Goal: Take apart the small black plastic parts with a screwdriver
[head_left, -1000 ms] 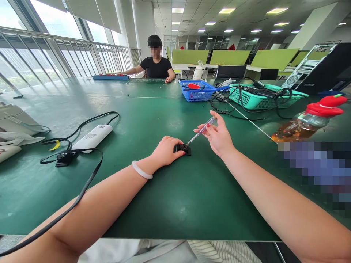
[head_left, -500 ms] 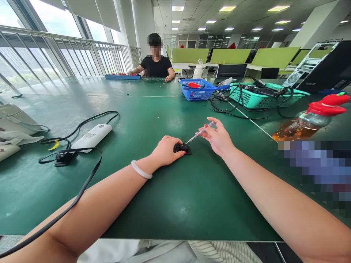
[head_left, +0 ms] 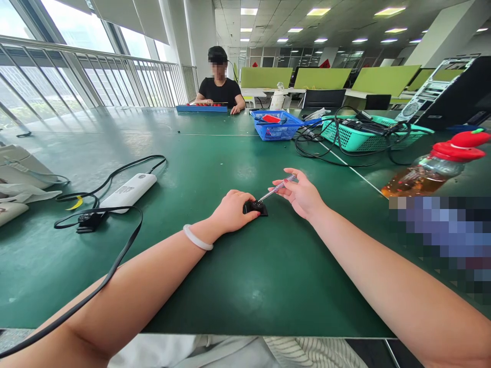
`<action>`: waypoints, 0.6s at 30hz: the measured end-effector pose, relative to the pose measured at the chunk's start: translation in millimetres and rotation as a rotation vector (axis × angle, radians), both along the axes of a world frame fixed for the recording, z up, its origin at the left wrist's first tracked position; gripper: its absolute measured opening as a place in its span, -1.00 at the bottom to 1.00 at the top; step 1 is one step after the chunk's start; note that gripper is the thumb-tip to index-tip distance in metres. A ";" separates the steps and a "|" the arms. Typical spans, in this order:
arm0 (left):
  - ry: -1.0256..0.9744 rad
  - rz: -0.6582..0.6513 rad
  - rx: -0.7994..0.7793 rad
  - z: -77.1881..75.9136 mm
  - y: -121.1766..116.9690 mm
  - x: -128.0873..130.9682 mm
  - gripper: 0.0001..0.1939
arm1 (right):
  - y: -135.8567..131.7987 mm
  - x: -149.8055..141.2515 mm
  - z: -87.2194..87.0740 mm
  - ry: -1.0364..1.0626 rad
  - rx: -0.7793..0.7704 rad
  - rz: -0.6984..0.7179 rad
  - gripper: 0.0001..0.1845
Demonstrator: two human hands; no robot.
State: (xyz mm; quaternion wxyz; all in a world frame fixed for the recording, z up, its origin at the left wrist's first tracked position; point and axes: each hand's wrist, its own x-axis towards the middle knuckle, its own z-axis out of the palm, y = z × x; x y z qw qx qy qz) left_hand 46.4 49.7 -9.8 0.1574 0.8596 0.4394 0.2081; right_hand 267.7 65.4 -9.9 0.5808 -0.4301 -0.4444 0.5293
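On the green table, my left hand is closed around a small black part with a flat base, its thumb on the near side. My right hand grips a slim screwdriver with a clear handle between its fingers. The screwdriver slants down to the left, and its tip meets the top of the black part. Which feature the tip sits in is too small to make out. My left palm and fingers hide much of the black part.
To the left lie a white power bank and a black cable crossing my left forearm. Further off stand a blue basket and a green basket with cables. A red-lidded bottle is at right. Another person sits opposite behind a blue tray.
My right hand has tipped the screwdriver lower, its handle end shifting left and down while the tip stays at the black part. Across the table, the blue tray has slid right.
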 end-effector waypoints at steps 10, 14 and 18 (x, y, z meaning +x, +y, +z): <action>-0.011 -0.007 0.013 -1.2 -0.3 -0.4 -0.66 | 1.8 1.0 0.5 0.038 -0.024 -0.030 -0.71; -0.007 -0.007 0.010 -1.4 0.2 -0.7 -0.65 | 2.2 1.9 -0.4 0.040 -0.006 -0.002 -0.69; -0.013 0.000 0.019 -0.8 -0.1 -0.3 -0.66 | 1.3 0.9 1.2 0.062 0.004 0.006 -0.68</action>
